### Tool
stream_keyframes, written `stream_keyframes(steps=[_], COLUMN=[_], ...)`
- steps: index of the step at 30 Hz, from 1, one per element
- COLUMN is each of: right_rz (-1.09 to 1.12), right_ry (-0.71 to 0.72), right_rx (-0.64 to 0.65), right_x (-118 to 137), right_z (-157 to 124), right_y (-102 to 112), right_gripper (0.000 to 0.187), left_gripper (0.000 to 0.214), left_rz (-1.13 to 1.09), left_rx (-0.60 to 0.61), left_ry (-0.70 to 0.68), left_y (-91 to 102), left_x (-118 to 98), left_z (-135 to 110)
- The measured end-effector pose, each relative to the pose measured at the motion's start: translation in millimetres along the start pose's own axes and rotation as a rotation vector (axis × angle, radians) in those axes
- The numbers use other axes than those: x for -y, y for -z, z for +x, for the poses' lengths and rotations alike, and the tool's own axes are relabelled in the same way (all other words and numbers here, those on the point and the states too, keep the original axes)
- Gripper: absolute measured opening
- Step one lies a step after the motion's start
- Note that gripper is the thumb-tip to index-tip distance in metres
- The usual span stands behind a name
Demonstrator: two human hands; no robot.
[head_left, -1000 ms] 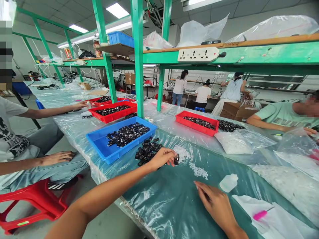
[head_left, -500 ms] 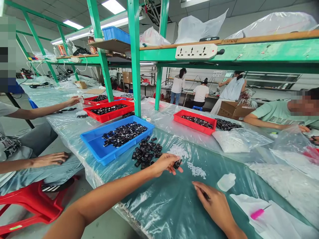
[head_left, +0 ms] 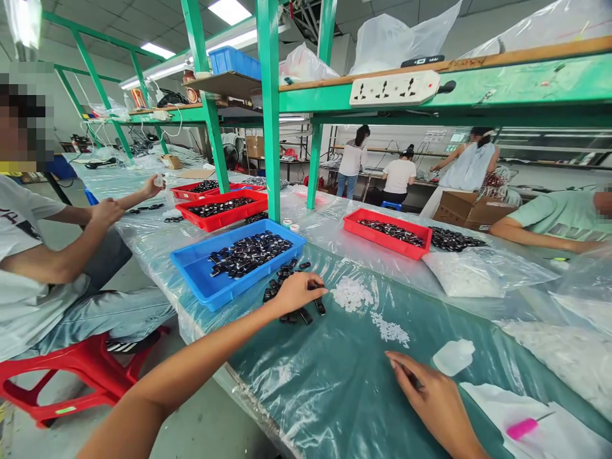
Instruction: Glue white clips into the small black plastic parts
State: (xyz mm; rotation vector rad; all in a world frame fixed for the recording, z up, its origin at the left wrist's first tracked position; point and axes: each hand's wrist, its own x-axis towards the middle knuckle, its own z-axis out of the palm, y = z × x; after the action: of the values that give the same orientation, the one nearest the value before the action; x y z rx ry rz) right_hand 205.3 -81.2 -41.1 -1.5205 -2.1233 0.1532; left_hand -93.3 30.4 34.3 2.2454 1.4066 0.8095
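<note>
My left hand (head_left: 301,292) is over a pile of small black plastic parts (head_left: 302,315) on the green tabletop, its thumb and forefinger curled together. Whether a part sits in those fingers I cannot make out. One black part lies just below the fingertips. To the right of this hand are a heap of white bits (head_left: 351,294) and a second scatter of smaller white pieces (head_left: 391,330). My right hand (head_left: 433,395) rests low over the table, thumb and forefinger pinched; anything between them is too small to see. Beyond it lies a translucent white bottle (head_left: 454,357).
A blue tray (head_left: 210,294) of black parts stands behind the pile. Red trays (head_left: 382,245) sit farther back. A pink-handled tool (head_left: 522,429) lies on white sheeting at right. Green shelf posts (head_left: 268,127) rise from the table. A co-worker (head_left: 62,255) sits at left.
My left hand has moved left and back to the pile; the black part that showed in its fingers is no longer visible there. My right hand keeps its pinch. The view has shifted.
</note>
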Motion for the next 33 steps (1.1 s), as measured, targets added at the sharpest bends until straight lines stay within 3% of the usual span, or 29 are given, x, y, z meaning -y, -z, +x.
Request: stream_keyframes(steps=[4, 6, 10, 12, 14, 17, 20, 23, 28, 33], right_rz=[0.004, 0.004, 0.006, 0.002, -0.003, -0.005, -0.004, 0.002, 0.011, -0.003], right_ry=[-0.008, -0.003, 0.013, 0.020, 0.026, 0.029, 0.032, 0.032, 0.000, -0.019], right_rx=[0.018, 0.013, 0.000, -0.001, 0.002, 0.007, -0.006, -0.029, -0.021, -0.018], right_x=[1, 2, 3, 4, 4, 5, 8, 11, 14, 13], right_z=[-1, 0, 2, 2, 1, 1, 1, 1, 3, 3], right_y=[-2, -3, -4, -3, -2, -1, 1, 5, 11, 11], right_gripper=[0.025, 0.024, 0.024, 0.024, 0.024, 0.025, 0.026, 0.026, 0.028, 0.028], left_gripper=[0.037, 0.032, 0.029, 0.027, 0.023, 0.028, 0.042, 0.046, 0.045, 0.046], left_rz=[0.160, 0.180, 0.233, 0.246, 0.207, -0.139, -0.655, -0.994, -1.216, -1.246], left_rx=[-0.013, 0.061, 0.367, 0.421, 0.394, 0.379, 0.446, 0.529, 0.639, 0.643], left_ry=[-0.010, -0.070, -0.297, -0.330, -0.307, -0.191, -0.010, 0.092, 0.102, 0.114], left_y=[22.8, 25.4, 16.4, 8.6, 1.4, -6.8, -14.3, -24.8, -46.0, -56.8], left_x=[13, 14, 14, 15, 13, 2, -20, -44, -68, -72], left_z=[-8, -13, -24, -26, -26, -21, -13, -5, 6, 11])
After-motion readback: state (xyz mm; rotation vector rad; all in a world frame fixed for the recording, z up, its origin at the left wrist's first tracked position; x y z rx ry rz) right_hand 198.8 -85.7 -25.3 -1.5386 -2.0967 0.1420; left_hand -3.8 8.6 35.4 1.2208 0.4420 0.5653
